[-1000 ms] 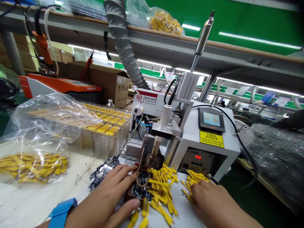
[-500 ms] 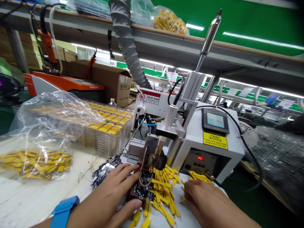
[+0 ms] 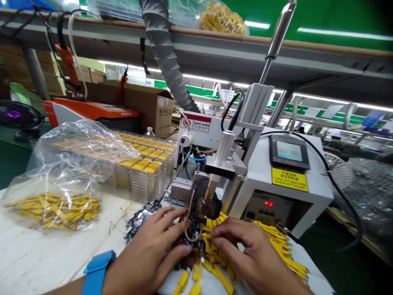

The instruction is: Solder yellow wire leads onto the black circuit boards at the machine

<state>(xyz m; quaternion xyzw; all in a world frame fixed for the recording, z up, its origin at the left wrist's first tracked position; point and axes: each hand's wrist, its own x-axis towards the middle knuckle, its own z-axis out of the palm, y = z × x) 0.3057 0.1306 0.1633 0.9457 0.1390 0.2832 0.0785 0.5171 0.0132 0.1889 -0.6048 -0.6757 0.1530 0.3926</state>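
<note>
My left hand (image 3: 147, 254), with a blue wristband, is closed around a small dark circuit board (image 3: 192, 237) on a brown fixture under the soldering head (image 3: 208, 196) of a white machine (image 3: 276, 180). My right hand (image 3: 245, 250) is just right of the board. Its fingers are pinched over a yellow strip part (image 3: 211, 235) at the board's edge. A pile of yellow strips (image 3: 276, 241) spreads under and right of that hand.
More dark boards (image 3: 141, 217) lie left of my left hand. Clear trays of yellow parts (image 3: 144, 164) and a plastic bag of yellow strips (image 3: 55, 209) sit at left. A grey duct (image 3: 166, 53), cardboard box (image 3: 144, 102) and orange device (image 3: 89, 108) stand behind.
My right hand has moved left from the pile of yellow strips to the board and now pinches a strip there. The left hand has kept its hold on the board.
</note>
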